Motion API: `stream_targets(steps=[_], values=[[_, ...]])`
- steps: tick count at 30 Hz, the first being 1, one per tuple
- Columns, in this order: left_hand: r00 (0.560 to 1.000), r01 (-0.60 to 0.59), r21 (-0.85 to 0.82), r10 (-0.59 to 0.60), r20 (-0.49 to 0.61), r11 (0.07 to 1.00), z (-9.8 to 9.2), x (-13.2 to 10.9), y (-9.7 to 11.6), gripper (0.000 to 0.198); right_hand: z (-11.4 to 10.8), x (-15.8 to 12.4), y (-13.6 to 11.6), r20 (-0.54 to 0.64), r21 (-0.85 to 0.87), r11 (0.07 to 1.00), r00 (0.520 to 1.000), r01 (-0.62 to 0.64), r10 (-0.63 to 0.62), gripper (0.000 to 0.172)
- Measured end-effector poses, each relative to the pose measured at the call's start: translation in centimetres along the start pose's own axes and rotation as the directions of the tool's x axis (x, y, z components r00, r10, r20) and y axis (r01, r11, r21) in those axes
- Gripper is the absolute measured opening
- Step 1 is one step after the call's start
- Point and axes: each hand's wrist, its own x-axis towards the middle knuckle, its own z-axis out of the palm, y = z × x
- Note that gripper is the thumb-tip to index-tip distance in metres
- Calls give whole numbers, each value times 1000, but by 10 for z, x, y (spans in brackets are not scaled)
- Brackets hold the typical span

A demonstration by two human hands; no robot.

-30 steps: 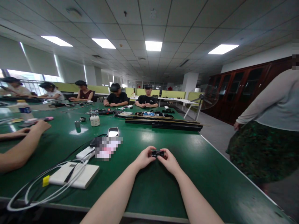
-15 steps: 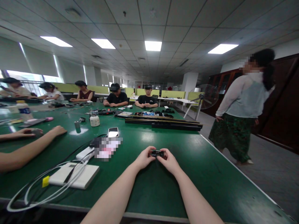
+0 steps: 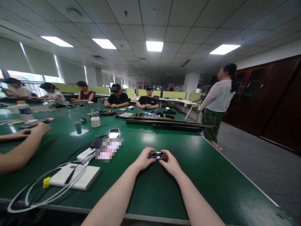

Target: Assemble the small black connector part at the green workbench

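Observation:
Between my two hands, just over the green table (image 3: pixel 150 188), is a small black object with shiny silvery parts (image 3: pixel 158 155); its exact kind is too small to make out. My left hand (image 3: pixel 145 158) pinches its left end between thumb and fingers. On the other end, the thumb and curled fingers of my right hand (image 3: pixel 170 162) are closed. My fingertips cover both ends of it.
Left of my arms lie a white box (image 3: pixel 88 177) with looped cables, a power strip (image 3: pixel 85 154) and a phone (image 3: pixel 114 133). Long black rails (image 3: pixel 164 123) lie farther back. A co-worker's arms (image 3: pixel 21 153) rest at left; a person (image 3: pixel 216 100) stands beyond the table's right edge.
The small black object has turned a little in my hands, showing more silvery surface. The person at right has walked farther away. The co-worker's hands at left have drawn together.

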Motion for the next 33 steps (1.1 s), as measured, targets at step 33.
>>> stream_targets(steps=[33], values=[[988, -2, 247, -36, 149, 969, -8, -5, 6, 36, -3, -2, -8, 62, -168, 981, 994, 99, -90, 16]])
